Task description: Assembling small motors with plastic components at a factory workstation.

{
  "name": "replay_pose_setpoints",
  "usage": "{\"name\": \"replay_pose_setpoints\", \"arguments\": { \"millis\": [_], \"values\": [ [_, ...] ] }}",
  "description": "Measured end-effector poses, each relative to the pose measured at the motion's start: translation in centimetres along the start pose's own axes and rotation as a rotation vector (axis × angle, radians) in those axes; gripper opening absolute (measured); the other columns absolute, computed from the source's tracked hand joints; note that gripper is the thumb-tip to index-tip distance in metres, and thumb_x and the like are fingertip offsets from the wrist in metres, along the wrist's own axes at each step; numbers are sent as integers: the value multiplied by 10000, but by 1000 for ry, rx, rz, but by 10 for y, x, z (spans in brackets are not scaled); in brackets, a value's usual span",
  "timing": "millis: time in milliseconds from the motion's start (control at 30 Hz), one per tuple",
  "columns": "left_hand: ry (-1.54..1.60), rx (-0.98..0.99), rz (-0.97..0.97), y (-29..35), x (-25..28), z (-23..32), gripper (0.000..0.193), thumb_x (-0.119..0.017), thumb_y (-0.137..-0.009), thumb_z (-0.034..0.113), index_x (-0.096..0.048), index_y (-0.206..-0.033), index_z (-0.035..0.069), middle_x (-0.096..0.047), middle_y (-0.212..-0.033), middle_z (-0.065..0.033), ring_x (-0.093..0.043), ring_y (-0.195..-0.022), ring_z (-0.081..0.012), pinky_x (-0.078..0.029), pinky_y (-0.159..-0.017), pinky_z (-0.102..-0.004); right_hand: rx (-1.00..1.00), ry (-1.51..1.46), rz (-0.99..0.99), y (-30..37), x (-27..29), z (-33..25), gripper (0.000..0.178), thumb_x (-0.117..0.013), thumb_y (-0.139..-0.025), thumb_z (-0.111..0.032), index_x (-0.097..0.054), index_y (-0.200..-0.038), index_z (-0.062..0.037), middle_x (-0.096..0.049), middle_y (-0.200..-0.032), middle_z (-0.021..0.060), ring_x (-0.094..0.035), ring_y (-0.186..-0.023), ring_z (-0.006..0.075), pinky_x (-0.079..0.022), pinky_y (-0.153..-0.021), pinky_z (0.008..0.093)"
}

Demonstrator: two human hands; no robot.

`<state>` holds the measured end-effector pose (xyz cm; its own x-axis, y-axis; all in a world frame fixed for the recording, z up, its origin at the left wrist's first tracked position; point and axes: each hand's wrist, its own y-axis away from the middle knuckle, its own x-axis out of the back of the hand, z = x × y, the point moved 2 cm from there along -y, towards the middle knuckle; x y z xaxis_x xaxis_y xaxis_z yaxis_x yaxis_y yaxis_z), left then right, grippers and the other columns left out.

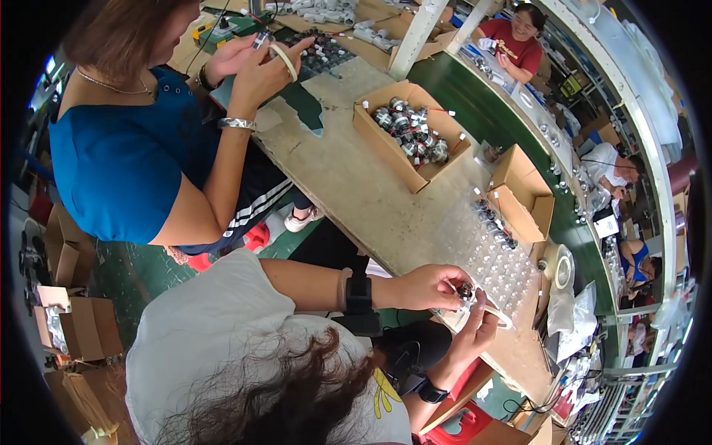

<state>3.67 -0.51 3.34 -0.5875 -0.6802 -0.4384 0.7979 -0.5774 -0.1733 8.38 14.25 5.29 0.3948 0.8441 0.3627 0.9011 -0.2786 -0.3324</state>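
Observation:
My left hand (421, 288) is closed, thumb and fingers pinching a small dark round part (465, 291) that looks like a small motor. Close beside it, touching or nearly touching the part, is my right hand (478, 330), its fingers bent. A pale white ring (503, 319), similar to a narrow tape roll, hangs around the right fingers. Both hands are over the near edge of the workbench (319, 167). Beyond them lies a clear tray (512, 278) with rows of small white pieces, and several dark wired parts (495, 222) sit at its far end.
An open carton (404, 159) full of wired motors stands on the bench, with another carton (523, 189) beside it. At left a co-worker in blue (133, 163) handles a part and a white ring. A green conveyor (475, 89) runs behind. Plastic bags (575, 315) lie at right.

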Motion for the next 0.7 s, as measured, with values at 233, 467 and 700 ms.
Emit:
{"name": "replay_pose_setpoints", "arguments": {
  "millis": [233,467,700],
  "values": [
    [79,30,17,9,-1,-20,426,-614,-859,-12,-478,-1262,7,-567,-1132,-48,-583,-1010,-131,-495,-879,-283,15,17,14,14,7,1,248,-518,-960,-134,-631,-1087,47,-658,-1053,127,-588,-979,189,-441,-889,319],
    [89,47,20,-3,10,10,409,-568,-914,37,-452,-1306,46,-553,-1185,-55,-550,-1089,-148,-482,-942,-311,251,286,54,-16,-3,-34,188,-564,-925,-84,-623,-1079,5,-648,-1035,148,-565,-1009,247,-423,-906,375],
    [428,-24,-26,-23,20,22,407,-561,-933,82,-439,-1313,-1,-547,-1228,-102,-546,-1140,-211,-454,-1009,-387,476,400,126,-46,-16,-49,149,-602,-909,-137,-650,-976,-13,-673,-924,110,-594,-870,247,-371,-935,362]
  ]
}}
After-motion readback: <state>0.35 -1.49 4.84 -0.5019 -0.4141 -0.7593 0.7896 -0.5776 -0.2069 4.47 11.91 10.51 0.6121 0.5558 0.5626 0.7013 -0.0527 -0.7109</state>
